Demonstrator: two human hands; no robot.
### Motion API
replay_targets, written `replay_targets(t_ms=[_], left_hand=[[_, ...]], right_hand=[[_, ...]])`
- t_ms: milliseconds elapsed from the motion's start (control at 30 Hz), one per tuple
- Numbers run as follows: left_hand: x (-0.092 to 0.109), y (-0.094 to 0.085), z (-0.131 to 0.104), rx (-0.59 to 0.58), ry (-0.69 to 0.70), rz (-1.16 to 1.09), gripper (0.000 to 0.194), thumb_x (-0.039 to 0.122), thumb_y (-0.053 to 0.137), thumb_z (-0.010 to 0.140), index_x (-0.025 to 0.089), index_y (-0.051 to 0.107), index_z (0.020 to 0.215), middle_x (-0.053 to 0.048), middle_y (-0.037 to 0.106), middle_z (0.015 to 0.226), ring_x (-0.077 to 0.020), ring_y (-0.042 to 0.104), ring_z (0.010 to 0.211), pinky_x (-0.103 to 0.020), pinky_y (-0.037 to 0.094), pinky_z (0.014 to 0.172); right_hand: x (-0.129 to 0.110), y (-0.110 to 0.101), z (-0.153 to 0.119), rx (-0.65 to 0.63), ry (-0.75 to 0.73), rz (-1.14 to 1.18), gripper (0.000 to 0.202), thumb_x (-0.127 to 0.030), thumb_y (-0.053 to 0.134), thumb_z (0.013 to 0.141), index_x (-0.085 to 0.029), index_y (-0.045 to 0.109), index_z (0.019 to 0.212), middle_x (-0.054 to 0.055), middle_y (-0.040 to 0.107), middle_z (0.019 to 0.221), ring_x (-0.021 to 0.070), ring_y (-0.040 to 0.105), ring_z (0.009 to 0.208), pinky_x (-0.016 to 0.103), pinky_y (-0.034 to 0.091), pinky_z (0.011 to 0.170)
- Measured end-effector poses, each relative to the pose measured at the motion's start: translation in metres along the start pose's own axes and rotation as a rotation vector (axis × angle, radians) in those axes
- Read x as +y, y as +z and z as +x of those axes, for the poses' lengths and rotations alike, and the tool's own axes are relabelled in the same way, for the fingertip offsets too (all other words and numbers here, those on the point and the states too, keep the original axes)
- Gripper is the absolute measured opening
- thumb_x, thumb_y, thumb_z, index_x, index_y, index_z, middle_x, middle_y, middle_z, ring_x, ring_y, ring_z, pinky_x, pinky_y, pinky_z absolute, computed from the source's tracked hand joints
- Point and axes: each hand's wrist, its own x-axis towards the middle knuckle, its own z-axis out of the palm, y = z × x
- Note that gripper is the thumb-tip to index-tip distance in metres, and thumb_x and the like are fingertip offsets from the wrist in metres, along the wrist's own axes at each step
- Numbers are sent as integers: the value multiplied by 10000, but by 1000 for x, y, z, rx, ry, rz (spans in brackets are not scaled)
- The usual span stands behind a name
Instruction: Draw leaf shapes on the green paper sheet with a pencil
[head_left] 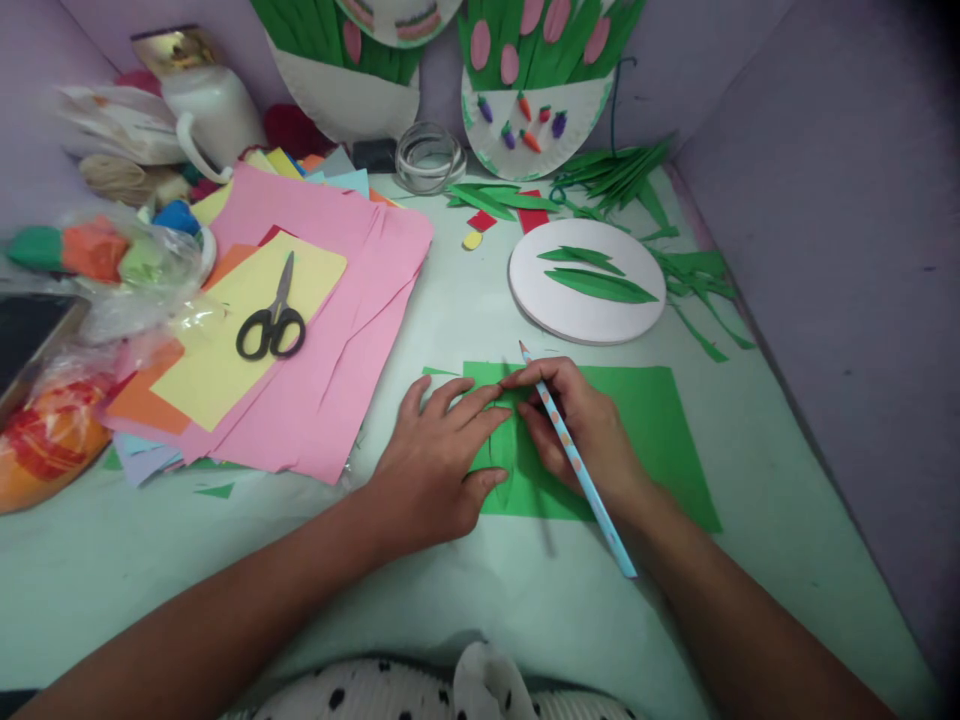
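Observation:
A sheet of green paper (645,440) lies on the table in front of me. My left hand (442,460) rests palm down over its left part, fingers spread. Beneath those fingertips is a narrow leaf-shaped green piece (504,450), partly hidden by the hand. In my right hand (585,420) a light blue pencil with pinkish dots (574,455) is tucked between the fingers, its tip pointing away from me. The right index fingertip meets the left fingertips near the top of the leaf shape.
Black-handled scissors (274,325) lie on yellow paper (202,375) atop pink sheets (360,300) at left. A white oval board (589,325) beyond my right hand bears green leaf cutouts (600,285). Green strips (615,180), tape rolls (430,158) and decorated paper plates (536,130) stand behind.

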Motion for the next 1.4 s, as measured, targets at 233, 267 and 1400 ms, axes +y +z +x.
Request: replay_targets(t_ms=[233, 267, 1400], left_hand=[[-2, 1, -1, 10, 18, 21, 455, 298, 597, 818, 172, 523, 1250, -95, 482, 1396, -338, 358, 1286, -598, 155, 1086], [-2, 1, -1, 13, 21, 24, 453, 302, 595, 821, 171, 523, 1248, -97, 483, 1394, -339, 360, 1283, -599, 158, 1084], [-1, 0, -1, 28, 28, 29, 449, 305, 609, 794, 147, 556, 1211, -110, 498, 1382, -341, 381, 1270, -601, 177, 1084]], right_hand=[[1, 1, 0, 4, -18, -21, 219, -147, 497, 806, -224, 485, 1011, 53, 652, 929, 189, 612, 724, 316, 471, 662], [1, 1, 1, 6, -20, -19, 221, -144, 499, 804, -227, 483, 1007, 49, 651, 924, 187, 612, 723, 312, 470, 660], [1, 0, -1, 0, -2, -43, 240, -152, 495, 804, -230, 475, 1030, 58, 668, 982, 180, 608, 710, 310, 465, 650]])
